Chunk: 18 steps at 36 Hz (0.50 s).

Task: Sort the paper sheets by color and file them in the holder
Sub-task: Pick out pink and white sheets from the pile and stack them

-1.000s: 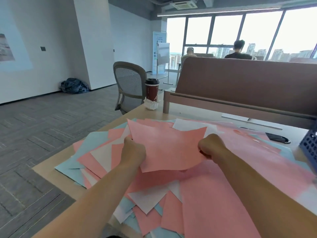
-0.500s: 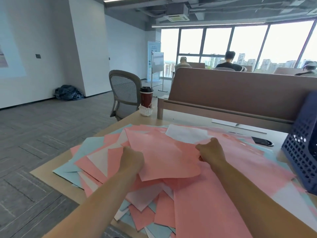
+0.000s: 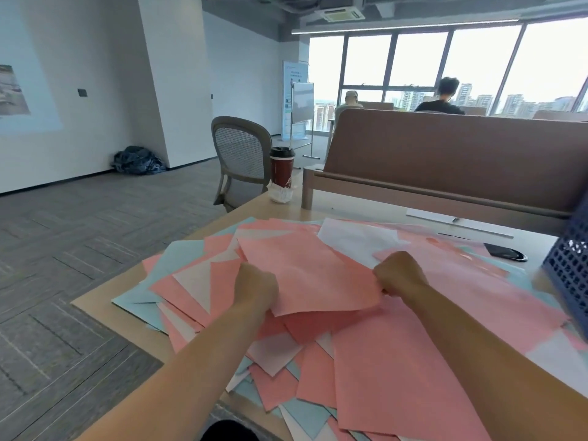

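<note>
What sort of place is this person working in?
Most likely an open-plan office, high up in a city: a mesh office chair beside the desk, a padded desk divider, and tall windows looking out on tower blocks.

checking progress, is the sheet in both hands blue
No, the sheet gripped by the left hand and right hand is pink.

Sheets (image 3: 413,361) lie spread on the table (image 3: 318,213); cup (image 3: 281,168) behind them — holder (image 3: 569,275) at right; chair (image 3: 241,151) beyond the cup.
</note>
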Tool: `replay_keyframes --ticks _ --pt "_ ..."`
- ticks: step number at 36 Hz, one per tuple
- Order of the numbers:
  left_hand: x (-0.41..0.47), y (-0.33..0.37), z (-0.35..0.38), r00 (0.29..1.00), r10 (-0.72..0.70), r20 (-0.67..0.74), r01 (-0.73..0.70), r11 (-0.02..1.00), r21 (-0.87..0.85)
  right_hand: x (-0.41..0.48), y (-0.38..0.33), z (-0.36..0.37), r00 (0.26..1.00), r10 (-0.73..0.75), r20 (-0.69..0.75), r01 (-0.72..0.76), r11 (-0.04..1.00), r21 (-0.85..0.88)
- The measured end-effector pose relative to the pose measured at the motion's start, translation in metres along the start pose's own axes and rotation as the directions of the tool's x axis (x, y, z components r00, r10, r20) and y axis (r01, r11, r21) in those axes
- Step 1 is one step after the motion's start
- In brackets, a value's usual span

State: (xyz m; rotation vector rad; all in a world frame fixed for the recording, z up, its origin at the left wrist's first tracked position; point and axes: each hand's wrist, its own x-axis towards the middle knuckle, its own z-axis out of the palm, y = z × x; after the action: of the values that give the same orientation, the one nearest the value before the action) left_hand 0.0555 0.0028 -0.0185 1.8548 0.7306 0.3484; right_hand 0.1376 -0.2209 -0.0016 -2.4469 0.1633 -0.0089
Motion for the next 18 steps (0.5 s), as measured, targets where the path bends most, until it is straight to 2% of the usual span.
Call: replay_keyframes --ticks 5,9,11,13,18 --pt "-0.015 0.001 0.001 0.999 0.041 0.023 -0.043 0.995 0.093 -0.017 -0.003 -0.005 0.998 -0.024 0.056 0.030 0.992 -0.119" --pt "-0.021 0.005 -0.001 0.998 0.053 0.022 -0.056 0.983 0.177 -0.021 -0.008 -0.004 0.995 -0.047 0.092 0.059 0.990 -0.129" --pt "-0.020 0.007 -0.004 0.999 0.021 0.038 -0.025 0.992 0.121 -0.022 -0.011 -0.001 0.993 -0.037 0.110 0.049 0.993 -0.108" --pt "-0.016 0.007 -0.007 0.998 -0.015 0.068 0.016 1.000 -0.007 -0.023 -0.015 0.002 0.992 -0.032 0.120 0.043 0.995 -0.093" --pt "-0.006 0.006 -0.013 0.979 -0.141 0.146 0.176 0.948 -0.264 -0.024 -0.021 0.008 0.991 -0.033 0.130 0.049 0.992 -0.119"
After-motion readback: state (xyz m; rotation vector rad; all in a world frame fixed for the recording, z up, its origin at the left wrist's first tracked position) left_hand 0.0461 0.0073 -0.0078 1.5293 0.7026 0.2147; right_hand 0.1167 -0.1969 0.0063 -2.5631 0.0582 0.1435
